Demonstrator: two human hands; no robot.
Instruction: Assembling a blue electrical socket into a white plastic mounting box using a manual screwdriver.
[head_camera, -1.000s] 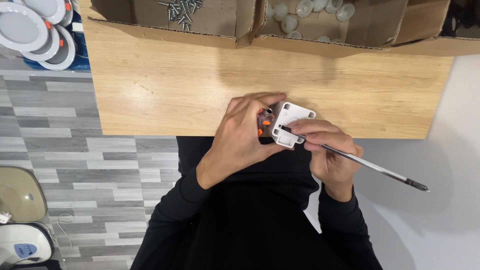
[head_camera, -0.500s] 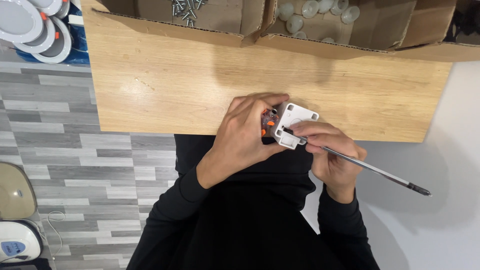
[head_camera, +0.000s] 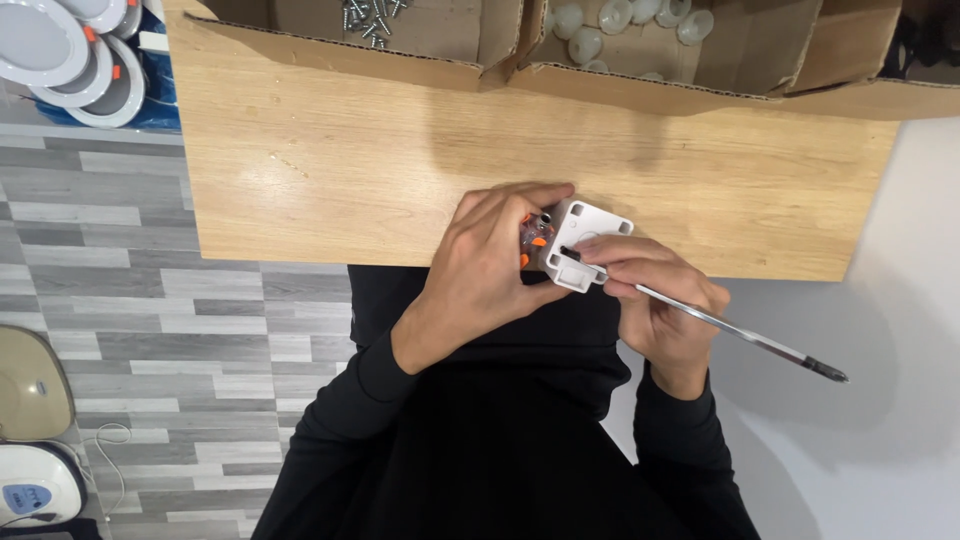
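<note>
White square plastic housing (head_camera: 585, 243) with orange clips sits at the near edge of the wooden table (head_camera: 330, 180), at 6 o'clock from the cardboard boxes (head_camera: 640, 60). Left hand (head_camera: 490, 260) is closed around its clip side. Right hand (head_camera: 655, 295) pinches a thin metal rod (head_camera: 740, 335), tip at the housing's face. Risk: slant pressure may skid the tip toward the left fingers, or push the housing off the edge.

white square part (head_camera: 588, 237) with orange bits, pale wood table (head_camera: 330, 180), brown cardboard boxes (head_camera: 790, 60).
</note>
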